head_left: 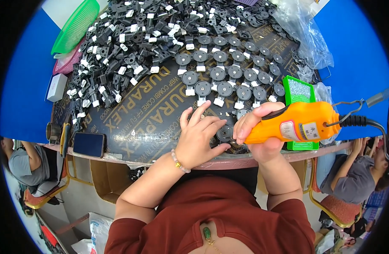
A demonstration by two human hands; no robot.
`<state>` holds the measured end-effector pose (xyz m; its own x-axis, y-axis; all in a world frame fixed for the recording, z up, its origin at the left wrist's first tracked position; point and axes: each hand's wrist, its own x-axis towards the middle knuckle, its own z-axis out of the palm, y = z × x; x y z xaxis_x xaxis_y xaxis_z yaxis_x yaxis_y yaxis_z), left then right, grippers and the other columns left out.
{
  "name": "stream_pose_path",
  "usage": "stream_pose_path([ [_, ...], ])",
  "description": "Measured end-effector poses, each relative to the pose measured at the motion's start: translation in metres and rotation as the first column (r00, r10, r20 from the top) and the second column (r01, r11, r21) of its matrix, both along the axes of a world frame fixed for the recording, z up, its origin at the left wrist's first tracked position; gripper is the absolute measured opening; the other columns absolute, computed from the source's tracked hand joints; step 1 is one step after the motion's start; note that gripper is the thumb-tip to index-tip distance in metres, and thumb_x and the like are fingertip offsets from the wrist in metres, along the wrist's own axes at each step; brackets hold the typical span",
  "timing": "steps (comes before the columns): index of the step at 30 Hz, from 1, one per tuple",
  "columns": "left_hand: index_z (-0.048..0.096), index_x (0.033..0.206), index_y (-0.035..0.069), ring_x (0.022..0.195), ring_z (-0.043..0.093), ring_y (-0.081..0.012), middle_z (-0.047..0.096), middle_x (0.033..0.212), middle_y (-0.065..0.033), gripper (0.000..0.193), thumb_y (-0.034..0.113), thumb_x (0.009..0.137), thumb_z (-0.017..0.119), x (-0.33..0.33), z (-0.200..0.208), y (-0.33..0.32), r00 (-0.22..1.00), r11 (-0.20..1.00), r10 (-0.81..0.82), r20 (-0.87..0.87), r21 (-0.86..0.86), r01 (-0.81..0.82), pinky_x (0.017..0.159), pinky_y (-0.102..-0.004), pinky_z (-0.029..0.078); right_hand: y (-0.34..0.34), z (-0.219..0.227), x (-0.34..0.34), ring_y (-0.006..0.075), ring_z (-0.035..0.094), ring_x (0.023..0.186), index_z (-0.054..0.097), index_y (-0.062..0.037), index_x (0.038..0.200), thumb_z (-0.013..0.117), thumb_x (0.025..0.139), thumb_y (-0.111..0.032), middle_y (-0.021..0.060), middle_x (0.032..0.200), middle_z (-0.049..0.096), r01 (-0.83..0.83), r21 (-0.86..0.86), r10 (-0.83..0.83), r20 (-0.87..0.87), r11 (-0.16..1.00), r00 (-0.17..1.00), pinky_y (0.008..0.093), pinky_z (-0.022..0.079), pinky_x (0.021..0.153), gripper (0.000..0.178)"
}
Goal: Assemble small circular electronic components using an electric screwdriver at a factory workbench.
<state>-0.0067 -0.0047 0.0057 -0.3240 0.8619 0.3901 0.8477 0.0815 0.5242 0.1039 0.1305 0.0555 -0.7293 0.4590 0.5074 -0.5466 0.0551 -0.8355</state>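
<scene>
My right hand (262, 127) is wrapped round an orange electric screwdriver (306, 120), which lies nearly level with its cord running off to the right. The tool's tip is hidden by my fingers. Close to it, near the table's front edge, is a round black disc part (224, 133). My left hand (198, 137) rests on the table just left of that disc, fingers spread and thumb stretched toward the screwdriver; its fingertips come close to the disc, and I cannot tell whether they touch it. Beyond both hands stand rows of black disc pieces (225, 89) with white ends.
A large heap of black and white parts (135, 38) covers the far left. On the right are a green tray (294, 99) of small metal pieces and clear plastic bags (306, 38). A phone (89, 144) and a metal cup (53, 132) lie at the left edge.
</scene>
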Motion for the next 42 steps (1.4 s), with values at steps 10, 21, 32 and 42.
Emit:
stream_pose_path([
  [10, 0.067, 0.110, 0.013, 0.133, 0.040, -0.0288, 0.062, 0.109, -0.0011, 0.051, 0.032, 0.065, 0.082, -0.0003, -0.0059, 0.0002, 0.999, 1.000, -0.014, -0.052, -0.021, 0.013, 0.106, -0.0554, 0.020, 0.0002, -0.0036, -0.0004, 0.0163, 0.057, 0.052, 0.041, -0.0072, 0.111, 0.061, 0.082, -0.062, 0.0071, 0.065, 0.058, -0.051, -0.007, 0.051, 0.010, 0.999, 0.999, 0.0301, 0.049, 0.052, 0.065],
  [21, 0.068, 0.083, 0.018, 0.134, 0.038, -0.0335, 0.058, 0.108, 0.0013, 0.020, 0.019, 0.067, 0.079, -0.0002, -0.0059, -0.0022, 0.999, 0.992, -0.002, -0.037, 0.127, 0.007, 0.106, -0.0541, 0.019, 0.0040, -0.0003, -0.0024, 0.0154, 0.056, 0.052, 0.040, -0.0085, 0.112, 0.054, 0.083, -0.068, 0.0060, 0.067, 0.058, -0.068, 0.074, 0.082, -0.196, 0.995, 0.977, 0.0284, 0.049, 0.050, 0.068],
  [32, 0.070, 0.093, 0.017, 0.134, 0.037, -0.0327, 0.059, 0.107, 0.0008, 0.033, 0.028, 0.064, 0.082, 0.0009, -0.0001, -0.0014, 1.000, 0.993, -0.004, -0.015, 0.120, 0.006, 0.105, -0.0556, 0.019, 0.0027, -0.0003, 0.0010, 0.0153, 0.056, 0.050, 0.040, -0.0078, 0.112, 0.055, 0.083, -0.067, 0.0058, 0.065, 0.057, -0.026, 0.064, 0.033, -0.115, 0.998, 0.993, 0.0287, 0.049, 0.050, 0.068],
  [42, 0.067, 0.108, 0.012, 0.132, 0.041, -0.0277, 0.061, 0.107, -0.0009, 0.048, 0.029, 0.065, 0.082, 0.0012, -0.0038, 0.0024, 0.998, 1.000, -0.024, -0.052, 0.006, 0.024, 0.107, -0.0545, 0.019, -0.0006, -0.0062, 0.0018, 0.0180, 0.058, 0.053, 0.043, -0.0061, 0.105, 0.068, 0.082, -0.054, 0.0084, 0.066, 0.058, -0.087, -0.078, 0.088, 0.008, 0.993, 0.996, 0.0320, 0.050, 0.053, 0.058],
])
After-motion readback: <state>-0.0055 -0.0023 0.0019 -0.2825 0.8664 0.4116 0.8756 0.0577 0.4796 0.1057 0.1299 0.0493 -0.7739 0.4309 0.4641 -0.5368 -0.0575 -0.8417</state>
